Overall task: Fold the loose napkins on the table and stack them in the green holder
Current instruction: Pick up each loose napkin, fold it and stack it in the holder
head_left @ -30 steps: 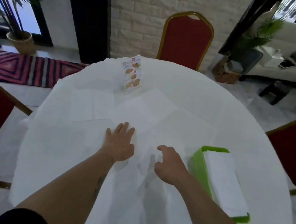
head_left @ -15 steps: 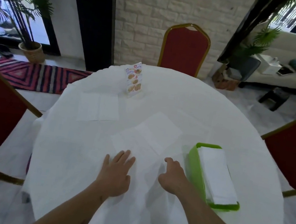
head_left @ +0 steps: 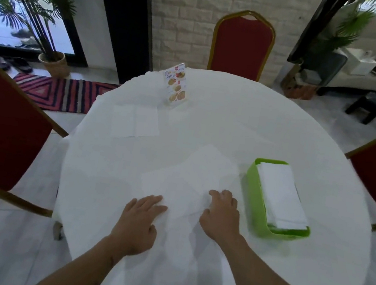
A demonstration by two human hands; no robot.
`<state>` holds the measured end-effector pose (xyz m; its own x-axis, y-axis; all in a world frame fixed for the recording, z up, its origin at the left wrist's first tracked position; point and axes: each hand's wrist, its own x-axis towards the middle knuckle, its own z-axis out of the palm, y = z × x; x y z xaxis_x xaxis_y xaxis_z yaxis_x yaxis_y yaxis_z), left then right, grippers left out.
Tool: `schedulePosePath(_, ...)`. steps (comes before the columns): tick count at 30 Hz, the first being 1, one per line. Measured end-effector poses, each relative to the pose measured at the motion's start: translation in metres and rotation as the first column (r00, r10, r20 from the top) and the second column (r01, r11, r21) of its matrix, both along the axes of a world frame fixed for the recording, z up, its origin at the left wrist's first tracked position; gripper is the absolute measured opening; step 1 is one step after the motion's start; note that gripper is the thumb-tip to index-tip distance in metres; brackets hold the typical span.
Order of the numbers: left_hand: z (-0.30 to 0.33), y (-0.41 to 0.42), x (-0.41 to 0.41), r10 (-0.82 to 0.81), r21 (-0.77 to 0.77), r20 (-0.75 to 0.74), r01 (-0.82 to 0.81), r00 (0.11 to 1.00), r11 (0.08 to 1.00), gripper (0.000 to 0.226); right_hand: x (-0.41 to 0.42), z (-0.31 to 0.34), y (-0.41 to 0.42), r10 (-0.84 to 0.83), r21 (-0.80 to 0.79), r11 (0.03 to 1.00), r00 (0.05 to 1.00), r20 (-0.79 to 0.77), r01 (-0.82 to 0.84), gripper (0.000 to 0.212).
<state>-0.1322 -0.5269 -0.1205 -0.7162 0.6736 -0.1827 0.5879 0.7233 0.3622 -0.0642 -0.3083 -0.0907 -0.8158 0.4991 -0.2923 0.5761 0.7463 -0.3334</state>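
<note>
Nearest the camera, the left hand [head_left: 140,220] is laid flat on the tabletop [head_left: 304,140], its fingers [head_left: 156,202] spread and pressed on the near edge of a loose napkin [head_left: 175,189]; nothing is gripped by it. Just to its right, the right hand [head_left: 220,214] is curled, with its fingers [head_left: 219,194] bent down onto the same napkin. Whether paper is pinched under them cannot be told, since white lies on white.

The step in hand is judged to be the start of a fold. It would be done well if the near edge is pinned by the left hand while the far edge is lifted and brought over squarely, corners matched before the crease is pressed. Thin paper is easily dragged or torn, so light pressure is advised, and the cloth beneath should not be gathered with it.

A second napkin [head_left: 213,163] overlaps the first just beyond the hands. To the right, near the right hand, the holder [head_left: 251,176] already carries a stack [head_left: 281,195] of folded napkins. Farther off to the left, another napkin [head_left: 136,122] lies open, and past it a menu card [head_left: 176,83] stands upright. A chair [head_left: 243,43] is seen beyond the table.
</note>
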Motion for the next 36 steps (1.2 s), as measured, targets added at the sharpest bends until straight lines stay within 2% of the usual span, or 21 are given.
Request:
schedulePosePath(3,-0.001,-0.004,0.006,0.011,0.014,-0.010,-0.010,1.000,1.000,0.061,0.009,-0.009,-0.013,0.128,0.074,0.989,0.992,0.018,-0.129,0.050)
schedulePosePath(5,-0.001,-0.007,0.008,0.012,0.023,-0.012,-0.012,1.000,1.000,0.061,0.009,-0.014,-0.014,0.176,0.094,0.979,0.981,0.076,-0.183,0.056)
schedulePosePath(10,0.004,-0.015,0.010,0.023,0.013,0.011,-0.023,1.000,1.000,0.060,-0.015,-0.011,-0.003,0.112,0.121,0.984,0.983,0.147,-0.130,0.061)
schedulePosePath(14,0.003,-0.017,0.013,0.038,0.004,0.014,-0.038,0.999,0.999,0.061,-0.023,0.002,-0.019,0.051,0.163,0.985,0.996,0.071,-0.062,0.060)
schedulePosePath(18,0.003,-0.019,0.016,0.047,0.015,0.041,-0.048,0.998,0.999,0.060,-0.020,0.008,-0.043,-0.151,-0.018,0.988,0.980,0.127,0.155,0.054)
schedulePosePath(22,0.008,-0.021,0.015,0.030,0.011,0.056,-0.030,0.998,0.999,0.060,-0.023,0.001,-0.044,-0.306,-0.246,0.911,0.942,0.137,0.332,0.046)
schedulePosePath(25,0.012,-0.020,0.013,0.034,0.016,0.084,-0.036,0.996,0.999,0.058,-0.029,0.003,-0.045,-0.372,-0.430,0.827,0.926,0.067,0.363,0.008)
schedulePosePath(29,0.014,-0.021,0.012,0.038,0.024,0.109,-0.041,0.993,0.999,0.055,-0.036,0.010,-0.054,-0.385,-0.484,0.792,0.920,0.075,0.371,0.004)
schedulePosePath(32,0.013,-0.023,0.011,0.037,0.039,0.109,-0.041,0.993,0.998,0.055,-0.035,0.010,-0.057,-0.375,-0.344,0.852,0.919,0.122,0.394,0.039)
schedulePosePath(34,0.013,-0.023,0.011,0.035,0.045,0.108,-0.040,0.994,0.998,0.056,-0.032,0.009,-0.056,-0.371,-0.257,0.885,0.921,0.117,0.389,0.047)
schedulePosePath(36,0.012,-0.023,0.010,0.035,0.054,0.102,-0.040,0.994,0.998,0.056,-0.032,0.008,-0.054,-0.389,-0.327,0.861,0.919,0.073,0.390,0.048)
